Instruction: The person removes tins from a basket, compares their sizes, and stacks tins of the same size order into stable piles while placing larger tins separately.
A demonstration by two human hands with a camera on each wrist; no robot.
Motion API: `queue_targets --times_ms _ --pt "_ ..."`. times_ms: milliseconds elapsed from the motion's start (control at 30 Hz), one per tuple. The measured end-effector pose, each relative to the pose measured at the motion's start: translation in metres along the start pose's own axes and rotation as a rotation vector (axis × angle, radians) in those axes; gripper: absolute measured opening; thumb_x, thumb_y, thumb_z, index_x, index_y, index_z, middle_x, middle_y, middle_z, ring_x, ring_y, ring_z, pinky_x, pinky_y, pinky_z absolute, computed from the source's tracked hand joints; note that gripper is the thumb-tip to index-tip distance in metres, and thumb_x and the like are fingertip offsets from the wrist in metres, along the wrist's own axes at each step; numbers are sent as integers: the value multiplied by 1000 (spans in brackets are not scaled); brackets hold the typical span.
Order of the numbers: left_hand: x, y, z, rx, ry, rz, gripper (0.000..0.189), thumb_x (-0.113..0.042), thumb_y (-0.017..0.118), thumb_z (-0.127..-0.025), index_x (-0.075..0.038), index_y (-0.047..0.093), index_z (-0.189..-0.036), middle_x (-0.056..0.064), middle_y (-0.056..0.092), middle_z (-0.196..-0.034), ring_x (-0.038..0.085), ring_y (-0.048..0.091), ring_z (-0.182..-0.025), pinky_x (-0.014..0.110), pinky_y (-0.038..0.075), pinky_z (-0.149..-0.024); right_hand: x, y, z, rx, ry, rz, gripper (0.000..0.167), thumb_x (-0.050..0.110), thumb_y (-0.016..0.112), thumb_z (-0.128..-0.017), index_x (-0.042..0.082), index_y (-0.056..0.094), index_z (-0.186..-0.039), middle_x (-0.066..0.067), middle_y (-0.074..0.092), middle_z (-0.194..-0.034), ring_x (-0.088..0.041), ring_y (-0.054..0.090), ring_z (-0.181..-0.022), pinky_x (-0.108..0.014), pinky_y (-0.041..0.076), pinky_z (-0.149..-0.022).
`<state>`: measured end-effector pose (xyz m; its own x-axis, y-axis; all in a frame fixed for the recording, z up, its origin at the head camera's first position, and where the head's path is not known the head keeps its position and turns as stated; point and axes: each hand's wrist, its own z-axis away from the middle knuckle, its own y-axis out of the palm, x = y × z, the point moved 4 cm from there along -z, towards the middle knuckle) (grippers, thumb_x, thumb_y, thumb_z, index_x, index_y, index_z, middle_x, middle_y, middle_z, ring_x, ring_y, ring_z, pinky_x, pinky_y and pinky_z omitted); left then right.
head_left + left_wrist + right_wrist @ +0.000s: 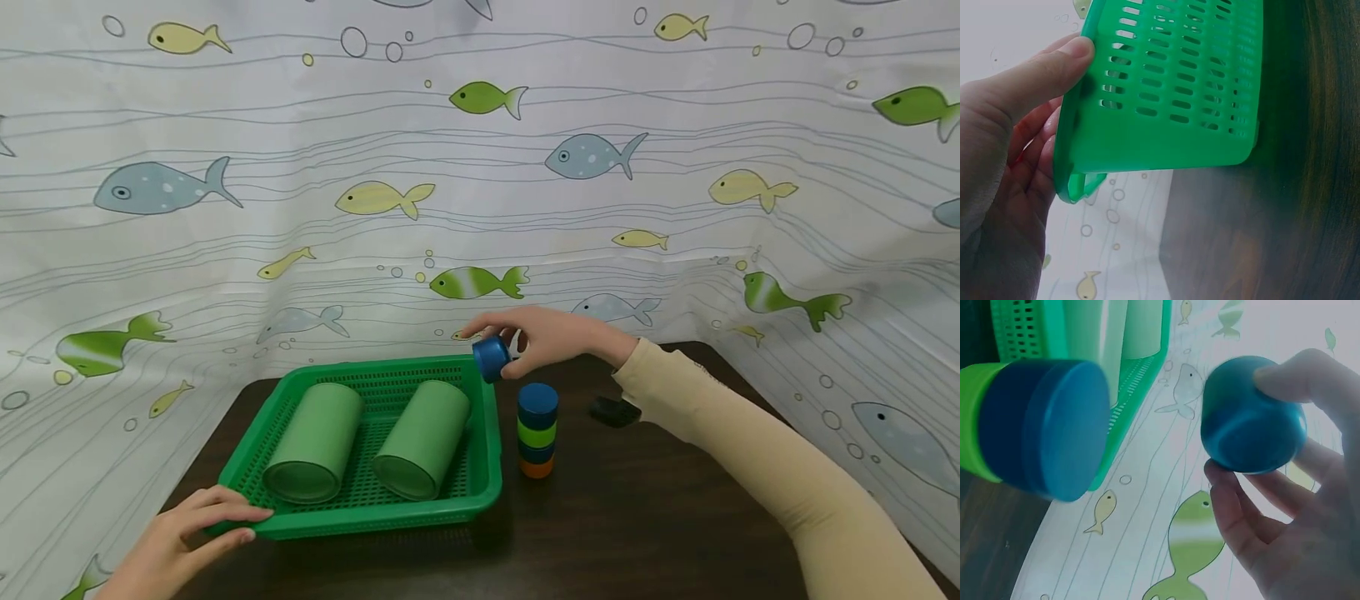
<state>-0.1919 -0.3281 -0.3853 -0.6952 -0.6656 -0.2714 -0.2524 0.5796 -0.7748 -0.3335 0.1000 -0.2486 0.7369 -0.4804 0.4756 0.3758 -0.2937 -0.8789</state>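
Note:
My right hand (551,333) holds a small blue cup (491,358) in the air, pinched between thumb and fingertips, beside the basket's back right corner. Below it on the table stands a stack of small cups (537,433), blue on top, then lime green, dark blue and orange. My left hand (183,533) grips the rim of a green plastic basket (375,517) at its front left corner, the thumb (1075,53) on one side and fingers on the other. Two pale green cylinders (318,433) lie on their sides in the basket.
A small black object (615,411) lies on the dark brown table (637,508), right of the stack and partly behind my right forearm. A white curtain (480,167) printed with fish hangs around the table's back and sides.

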Motion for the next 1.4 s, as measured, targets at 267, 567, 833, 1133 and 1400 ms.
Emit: queue_targets --times_ms 267,567,833,1133,1400 --pt "1 1 1 -18 12 15 56 6 84 -65 -27 74 -108 -23 61 -101 -9 53 -91 4 40 -75 -14 -4 23 -180 34 -28 59 19 71 -87 17 50 -142 -6 58 -136 -23 56 -116 -47 50 -94" --pt "2 1 1 -14 17 33 54 7 84 -65 -24 74 -108 -22 62 -102 -10 52 -93 4 39 -77 -28 10 45 -364 124 -127 61 18 79 -84 14 52 -137 -4 60 -131 -22 56 -118 -47 48 -92" --pt "5 2 2 -31 46 48 55 9 84 -63 -21 75 -108 -18 63 -102 -11 52 -95 3 39 -78 -37 23 59 -338 158 -190 62 16 78 -84 13 50 -140 -8 56 -139 -28 57 -124 -49 51 -99" --pt "6 3 2 -32 46 46 57 10 84 -62 -22 74 -109 -17 63 -103 -11 51 -95 4 38 -76 -38 29 68 -300 159 -168 60 22 79 -85 18 52 -138 -6 61 -132 -24 60 -118 -46 51 -96" --pt "6 3 2 -35 42 36 58 9 84 -61 -24 74 -109 -18 62 -102 -11 51 -96 3 38 -76 -33 33 71 -270 127 -168 61 22 79 -84 13 52 -138 -7 63 -130 -24 62 -116 -47 53 -94"
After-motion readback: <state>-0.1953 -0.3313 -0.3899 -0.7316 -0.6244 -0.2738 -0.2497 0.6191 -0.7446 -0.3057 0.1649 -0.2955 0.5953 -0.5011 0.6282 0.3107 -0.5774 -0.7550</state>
